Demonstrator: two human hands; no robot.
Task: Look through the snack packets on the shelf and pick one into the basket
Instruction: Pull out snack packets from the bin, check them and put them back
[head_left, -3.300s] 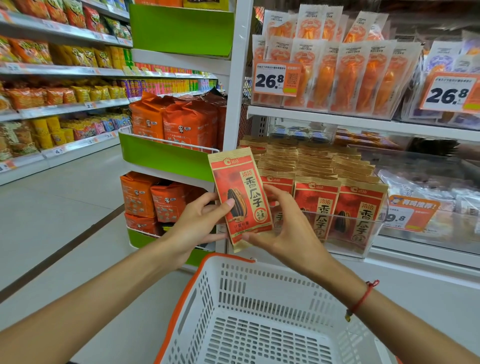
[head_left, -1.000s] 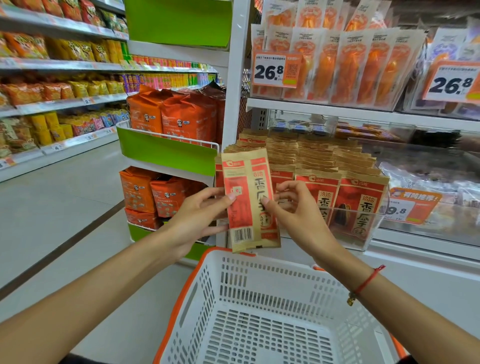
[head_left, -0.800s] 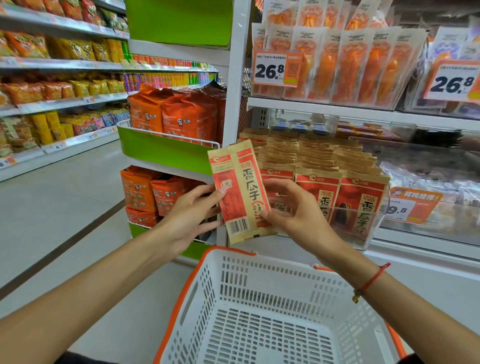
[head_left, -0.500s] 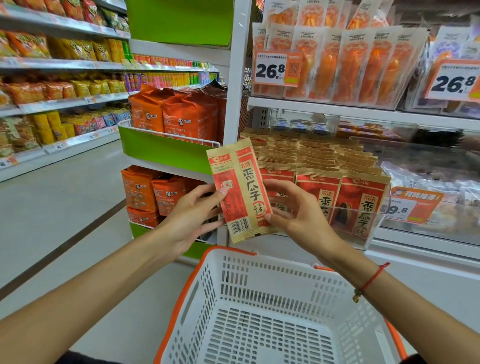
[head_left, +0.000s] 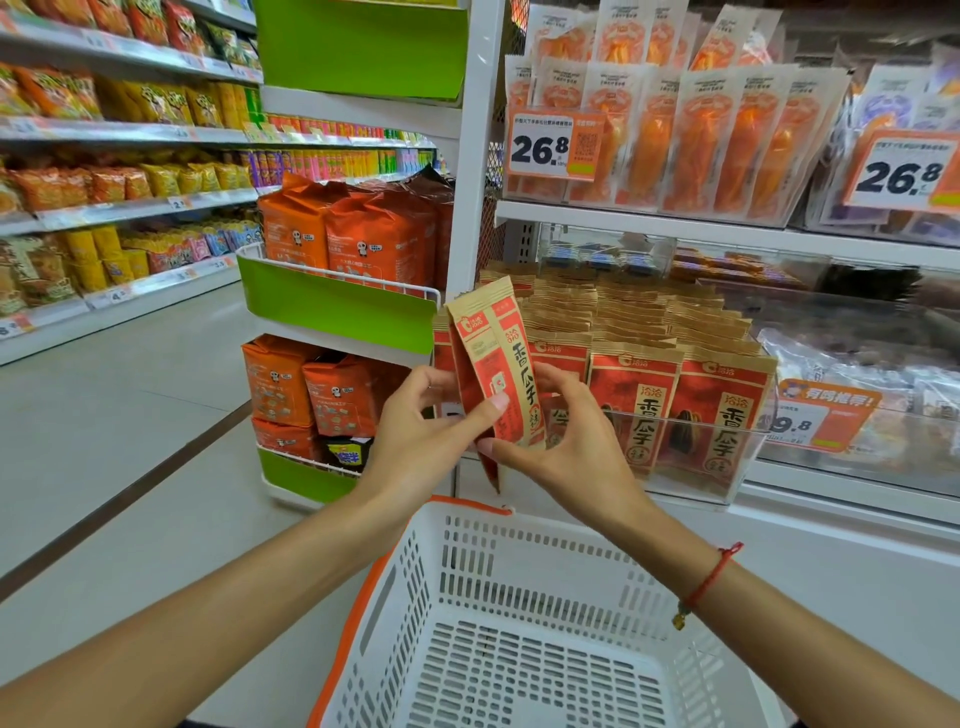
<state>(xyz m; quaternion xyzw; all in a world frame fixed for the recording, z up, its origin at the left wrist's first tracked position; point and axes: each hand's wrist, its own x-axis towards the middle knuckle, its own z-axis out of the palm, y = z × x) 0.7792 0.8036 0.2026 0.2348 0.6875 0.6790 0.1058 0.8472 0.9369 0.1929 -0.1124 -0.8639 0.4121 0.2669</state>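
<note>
A red and tan seed packet (head_left: 496, 358) is upright above the far rim of the white basket (head_left: 519, 551), turned so its edge and back face me. My left hand (head_left: 421, 436) pinches its left side with thumb and fingers. My right hand (head_left: 566, 447) holds its lower right edge. Behind them, several matching packets (head_left: 675, 395) stand in rows in a clear bin on the shelf. The basket has an orange rim and nothing inside.
A white upright post (head_left: 475, 156) separates the shelf from a green-fronted rack of orange bags (head_left: 353, 234). Orange packets with a 26.8 price tag (head_left: 553, 145) hang on the shelf above. An aisle of snack shelves (head_left: 104, 208) runs at the left.
The packet has been twisted further between both hands, so it now shows its narrow side instead of its back panel. The hands have shifted slightly right, closer to the shelf bin.
</note>
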